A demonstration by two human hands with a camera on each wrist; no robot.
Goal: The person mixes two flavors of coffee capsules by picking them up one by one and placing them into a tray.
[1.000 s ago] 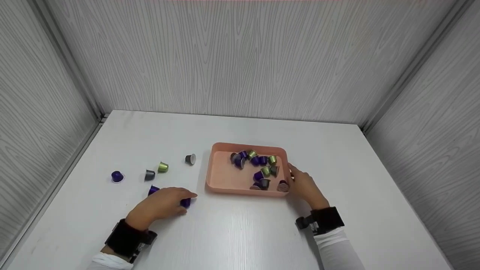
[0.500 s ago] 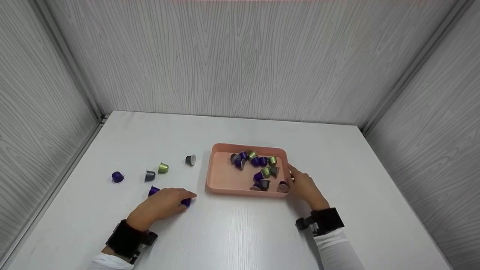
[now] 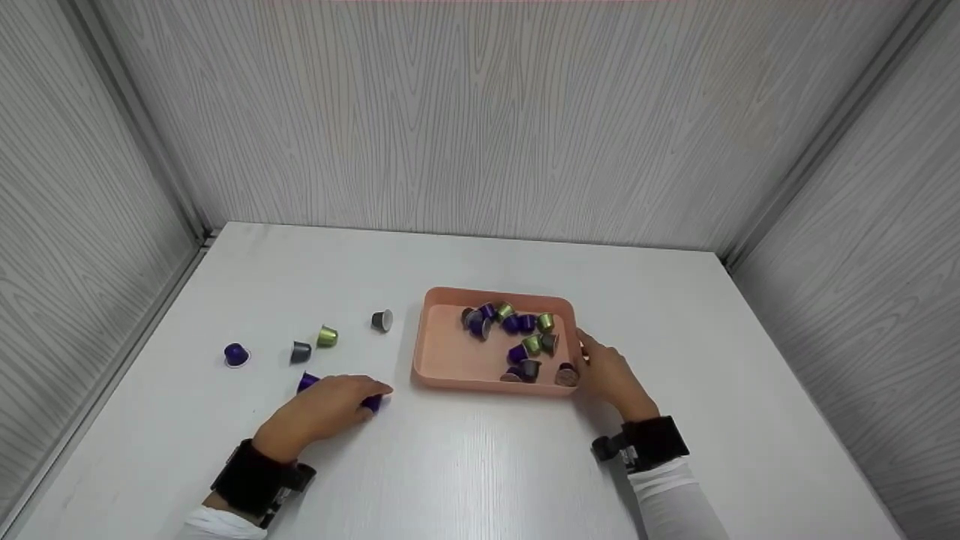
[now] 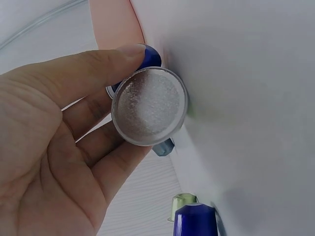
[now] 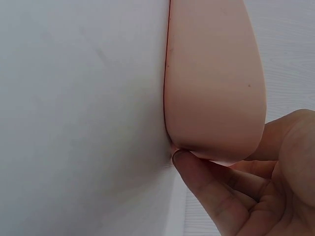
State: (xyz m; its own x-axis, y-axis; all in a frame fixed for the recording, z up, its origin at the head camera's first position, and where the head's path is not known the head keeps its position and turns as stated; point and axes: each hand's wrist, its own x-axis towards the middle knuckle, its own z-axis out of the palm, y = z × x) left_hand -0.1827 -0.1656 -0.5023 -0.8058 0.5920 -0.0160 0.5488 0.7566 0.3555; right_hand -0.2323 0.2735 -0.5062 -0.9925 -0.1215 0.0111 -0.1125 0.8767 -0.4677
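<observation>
My left hand (image 3: 322,411) lies on the white table left of the pink tray (image 3: 450,352) and pinches a purple capsule (image 3: 373,403) between thumb and fingers. The left wrist view shows that capsule's (image 4: 149,105) foil face, with my left hand's thumb (image 4: 88,69) over its top. My right hand (image 3: 611,375) holds the tray's right side near the front corner. In the right wrist view the thumb (image 5: 202,184) sits under the tray's wall (image 5: 216,73) with fingers on the other side. Several purple, green and grey capsules (image 3: 521,334) lie in the tray.
Loose capsules lie on the table to the left: a blue one (image 3: 235,354), a grey one (image 3: 300,350), a green one (image 3: 326,336), a grey one (image 3: 382,320) and a purple one (image 3: 306,382) by my left hand. Grey panel walls enclose the table on three sides.
</observation>
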